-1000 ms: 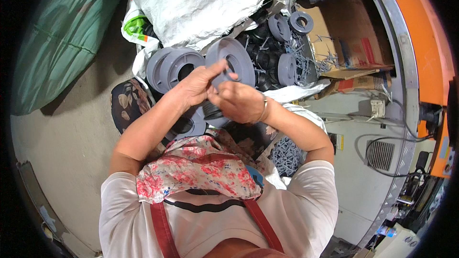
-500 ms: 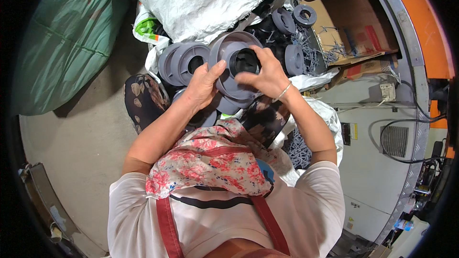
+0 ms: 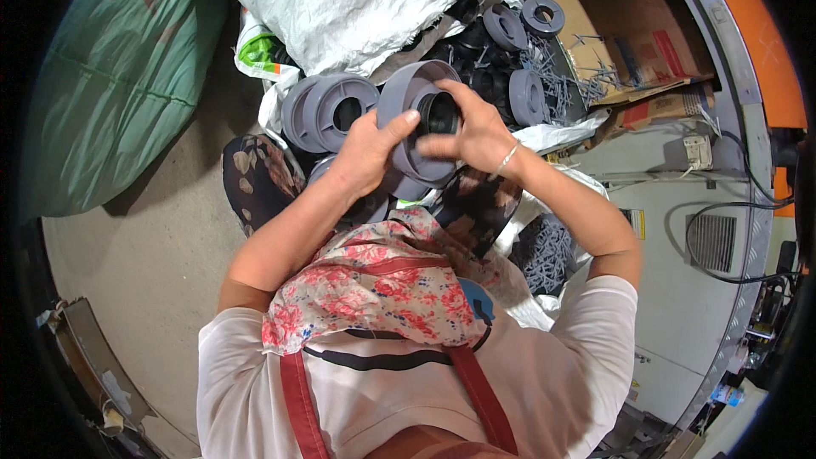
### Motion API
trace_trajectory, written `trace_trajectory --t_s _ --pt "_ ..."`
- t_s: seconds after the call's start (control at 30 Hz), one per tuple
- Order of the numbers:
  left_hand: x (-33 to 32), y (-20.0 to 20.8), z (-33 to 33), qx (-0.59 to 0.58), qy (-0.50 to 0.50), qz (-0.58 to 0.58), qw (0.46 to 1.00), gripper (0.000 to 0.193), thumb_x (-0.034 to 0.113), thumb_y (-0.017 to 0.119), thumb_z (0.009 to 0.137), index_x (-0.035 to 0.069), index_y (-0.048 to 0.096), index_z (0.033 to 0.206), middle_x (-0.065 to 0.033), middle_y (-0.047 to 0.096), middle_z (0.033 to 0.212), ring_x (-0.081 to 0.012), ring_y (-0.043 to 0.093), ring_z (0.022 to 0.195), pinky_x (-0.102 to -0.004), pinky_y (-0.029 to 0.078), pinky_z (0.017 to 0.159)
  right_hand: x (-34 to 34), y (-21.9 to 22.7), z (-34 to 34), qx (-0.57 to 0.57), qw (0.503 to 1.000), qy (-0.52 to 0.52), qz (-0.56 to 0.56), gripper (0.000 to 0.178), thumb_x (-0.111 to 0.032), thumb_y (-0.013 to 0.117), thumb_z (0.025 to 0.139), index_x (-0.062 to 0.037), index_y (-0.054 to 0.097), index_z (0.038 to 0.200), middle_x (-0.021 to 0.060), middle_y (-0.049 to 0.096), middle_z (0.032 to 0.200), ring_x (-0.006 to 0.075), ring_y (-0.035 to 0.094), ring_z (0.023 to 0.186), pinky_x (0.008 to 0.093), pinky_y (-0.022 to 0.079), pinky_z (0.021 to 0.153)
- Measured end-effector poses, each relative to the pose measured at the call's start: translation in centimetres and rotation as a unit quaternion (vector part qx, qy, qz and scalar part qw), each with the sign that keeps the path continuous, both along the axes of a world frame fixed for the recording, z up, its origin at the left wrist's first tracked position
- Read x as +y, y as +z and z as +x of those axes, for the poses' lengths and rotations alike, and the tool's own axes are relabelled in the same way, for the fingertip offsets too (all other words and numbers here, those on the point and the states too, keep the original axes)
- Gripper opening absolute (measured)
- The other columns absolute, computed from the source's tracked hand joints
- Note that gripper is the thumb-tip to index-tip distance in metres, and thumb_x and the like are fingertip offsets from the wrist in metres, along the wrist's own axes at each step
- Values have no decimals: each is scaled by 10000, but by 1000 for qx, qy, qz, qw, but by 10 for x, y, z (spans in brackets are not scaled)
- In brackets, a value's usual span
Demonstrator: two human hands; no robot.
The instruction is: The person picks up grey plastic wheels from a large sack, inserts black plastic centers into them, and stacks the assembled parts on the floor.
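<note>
Right now we hold 1 grey round plastic flanged fitting (image 3: 418, 123) between both hands, just in front of our chest and above our lap. Our left hand (image 3: 367, 151) clasps its left rim, thumb stretched across the grey face toward the middle, fingers wrapped behind. Our right hand (image 3: 478, 129) closes on the right side, its fingers curled at the black central bore (image 3: 440, 112), so both grips are firmly shut on the same piece. We judge the 2 hands about equally near; the right one sits closer to the opening, the left closer to the outer flange.

Its axis runs through that dark bore and tilts up and away from us, a little toward the right, so the broad disc face is turned toward our head. It looks like a wide, shallow grey flange with a raised collar and a black inner ring or sleeve in the hole; we cannot tell whether that black part is separate or seated.

Just to the left and slightly farther lies a similar grey plastic ring with an open centre (image 3: 330, 110), and more grey ones sit under our left wrist. Farther off, beyond the fitting, a heap of dark grey collars and loose plastic offcuts (image 3: 527, 59) spills beside a crumpled white woven sack (image 3: 357, 0). A green woven sack (image 3: 110, 76) fills the far left.
</note>
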State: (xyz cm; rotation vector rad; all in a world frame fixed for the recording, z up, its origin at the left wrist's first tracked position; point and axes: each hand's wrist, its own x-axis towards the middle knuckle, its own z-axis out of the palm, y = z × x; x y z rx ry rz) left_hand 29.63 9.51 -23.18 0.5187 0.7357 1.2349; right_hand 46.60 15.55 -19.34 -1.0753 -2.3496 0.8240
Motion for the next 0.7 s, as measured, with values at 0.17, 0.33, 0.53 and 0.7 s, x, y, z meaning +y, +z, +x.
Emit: trace_trajectory --t_s 0.17,0.33,0.53,0.7 --pt "1 -4 -9 353 74 145 921 638 234 713 726 -66 423 1209 -72 581 997 -118 534 852 -247 439 763 43 -40 35 64 850 -40 -521 620 -529 447 853 71 543 979 194 628 799 212 609 530 284 484 432" --pt "3 -19 -29 613 -37 231 755 688 248 736 672 -12 448 1241 -227 489 1216 -317 471 1146 -354 350 975 125 -103 113 -140 928 -335 79 661 -368 658 732 73 434 1170 275 532 1099 374 514 1053 388 410 895" --pt "28 -22 -19 376 2 144 916 491 144 621 811 -59 445 1221 -155 551 1152 -197 501 1107 -303 376 941 143 -158 149 -378 856 -344 -70 697 -377 648 753 71 392 1222 261 494 1176 371 490 1078 403 369 924" --pt "77 -24 -1 222 23 82 971 439 124 606 821 -42 463 1202 -143 500 1206 -154 513 1049 -275 397 910 120 -85 97 194 932 -294 -80 490 -412 449 894 57 587 926 171 631 808 289 615 772 356 474 687"
